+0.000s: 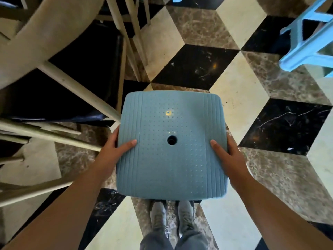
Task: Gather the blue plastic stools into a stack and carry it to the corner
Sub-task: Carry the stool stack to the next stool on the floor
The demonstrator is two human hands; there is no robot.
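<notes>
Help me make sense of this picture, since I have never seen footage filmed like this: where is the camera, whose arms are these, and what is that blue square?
There is no machine here. A person wears a wide-angle camera on the head, so you look down along their own two bare arms to their shoes and the patterned tile floor.

The blue square is the seat of a blue plastic stool, seen from straight above, with a round hole in its middle. The left hand has a grip on its left edge and the right hand on its right edge, thumbs lying on top. Whether the stool is lifted or standing on the floor, and whether others are stacked beneath it, cannot be told from this angle.

At upper right part of a second blue stool shows. At left are pale wooden chairs with dark seats.
</notes>
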